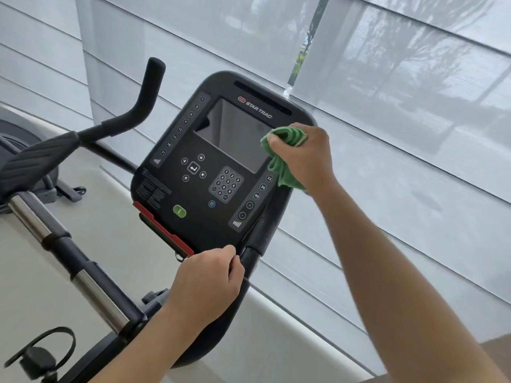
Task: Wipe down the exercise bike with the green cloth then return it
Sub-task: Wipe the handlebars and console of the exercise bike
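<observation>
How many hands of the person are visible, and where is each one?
2. The right hand grips the green cloth against the right edge of the console, beside the screen. The left hand holds the console's bottom edge. No other hand shows.

cloth: bright green, at 3 o'clock of the screen
console: black, white numerals
start button: green, at 6 o'clock
bottom strip: red
arm pad: dark grey, diagonal ribs
blinds: pale grey
</observation>
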Tool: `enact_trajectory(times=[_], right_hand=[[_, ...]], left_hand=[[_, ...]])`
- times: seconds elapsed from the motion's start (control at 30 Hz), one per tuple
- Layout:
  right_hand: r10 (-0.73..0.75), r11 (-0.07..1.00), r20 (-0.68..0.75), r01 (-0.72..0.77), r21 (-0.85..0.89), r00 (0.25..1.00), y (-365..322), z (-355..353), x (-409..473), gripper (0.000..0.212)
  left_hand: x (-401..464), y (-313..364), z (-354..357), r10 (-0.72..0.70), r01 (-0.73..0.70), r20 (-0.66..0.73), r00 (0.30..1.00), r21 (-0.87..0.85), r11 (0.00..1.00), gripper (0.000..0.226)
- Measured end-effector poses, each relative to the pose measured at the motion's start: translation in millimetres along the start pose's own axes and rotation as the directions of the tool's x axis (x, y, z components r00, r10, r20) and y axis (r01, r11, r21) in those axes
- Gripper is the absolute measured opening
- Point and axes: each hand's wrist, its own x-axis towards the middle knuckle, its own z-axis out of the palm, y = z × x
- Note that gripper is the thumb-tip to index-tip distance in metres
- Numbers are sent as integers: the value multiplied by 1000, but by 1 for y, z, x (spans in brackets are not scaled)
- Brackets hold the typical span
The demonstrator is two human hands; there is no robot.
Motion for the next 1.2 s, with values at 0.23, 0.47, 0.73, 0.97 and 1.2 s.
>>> enact_trajectory(times=[0.23,0.47,0.73,0.97,1.2], right_hand=[[150,939,-419,-261,-222,895,-26,34,-8,38],[-327,790,286,427,-440,901,1,-18,12,35],[111,982,-426,-164,-90,898,-10,32,-8,47],[-419,740,80,391,-547,904,15,0,-2,34],[-633,178,455,690,-702,626,19,4,-1,27]], left_hand=[[0,0,-1,-12,12,8,1000,9,1000,35],[1,-1,1,6,-6,-7,1000,8,1000,33],[0,0,0,6,-6,-17,1000,17,1000,34],[1,-1,-1,9,-9,6,1000,-3,1000,34],[1,-2,-4,41,-41,-11,999,-10,999,34]])
